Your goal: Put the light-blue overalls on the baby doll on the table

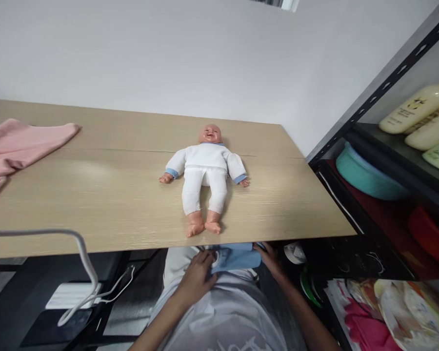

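A baby doll (207, 168) lies on its back on the tabletop, in a white long-sleeved top with blue cuffs and white trousers, its feet bare and toward me. On my lap, just below the table's front edge, is a light blue cloth (236, 257) that looks like a small garment with some white at its left end. My left hand (201, 270) grips that left end, its fingertips partly hidden. The cloth's right end is between the fingers of my right hand (269, 258), close under the table edge.
A pink cloth (18, 151) lies at the table's left. A grey cable (82, 248) loops over the front left, above a white power strip (71, 295). To the right, a shelf holds bottles (413, 109), a teal basin (369, 173) and a red basin (431, 236).
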A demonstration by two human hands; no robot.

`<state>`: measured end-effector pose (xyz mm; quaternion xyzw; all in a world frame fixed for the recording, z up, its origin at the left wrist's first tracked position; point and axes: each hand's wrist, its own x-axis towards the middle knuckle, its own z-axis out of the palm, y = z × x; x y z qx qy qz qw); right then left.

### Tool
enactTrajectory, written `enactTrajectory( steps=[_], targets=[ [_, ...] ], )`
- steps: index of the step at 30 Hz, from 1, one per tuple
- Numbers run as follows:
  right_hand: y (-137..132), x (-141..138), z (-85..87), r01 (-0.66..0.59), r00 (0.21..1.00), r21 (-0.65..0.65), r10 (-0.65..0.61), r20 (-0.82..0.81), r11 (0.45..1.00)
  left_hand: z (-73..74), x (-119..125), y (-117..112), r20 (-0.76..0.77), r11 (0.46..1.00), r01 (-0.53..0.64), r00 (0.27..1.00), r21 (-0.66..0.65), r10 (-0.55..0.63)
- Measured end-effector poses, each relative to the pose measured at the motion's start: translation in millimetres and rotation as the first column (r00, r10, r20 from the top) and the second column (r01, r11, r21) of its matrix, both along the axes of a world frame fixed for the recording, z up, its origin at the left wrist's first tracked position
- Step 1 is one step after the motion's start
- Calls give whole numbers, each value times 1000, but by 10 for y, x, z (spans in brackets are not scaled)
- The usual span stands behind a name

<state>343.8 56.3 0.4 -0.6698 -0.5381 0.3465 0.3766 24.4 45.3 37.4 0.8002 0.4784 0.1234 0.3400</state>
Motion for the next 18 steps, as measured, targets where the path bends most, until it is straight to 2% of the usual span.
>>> enactTrajectory(
  steps=[3,4,5,6,7,9,11,13,15,18],
  targets=[
    [-240,-52,363,-52,999,31,52,4,998,121,-310,-102,-60,999,-14,998,-44,11],
    [-305,-85,536,-118,993,56,118,9,991,226,-408,-125,-71,998,-18,997,-59,13],
    [-352,-120,730,-275,961,113,270,63,955,372,-497,-142,-71,996,-11,997,-84,6],
    [-375,-156,939,-435,900,181,417,128,882,557,-572,-154,-53,993,4,999,-119,-10],
    [-369,-189,1158,-545,838,265,506,204,795,774,-630,-160,6,988,41,999,-152,-40],
    [-270,-251,1592,-650,760,371,568,315,663,1263,-679,-154,129,972,137,985,-192,-113],
    [-69,-311,1993,-673,739,440,563,371,594,1730,-624,-116,221,971,206,959,-122,-176],
    [192,-382,2353,-672,740,487,540,402,558,2087,-478,-24,307,980,187,930,68,-199],
    [468,-466,2679,-644,763,527,509,398,554,2312,-288,147,358,968,107,915,227,-185],
    [837,-588,3096,-629,770,611,496,402,481,2497,-44,570,449,959,28,879,282,-157]
  ],
)
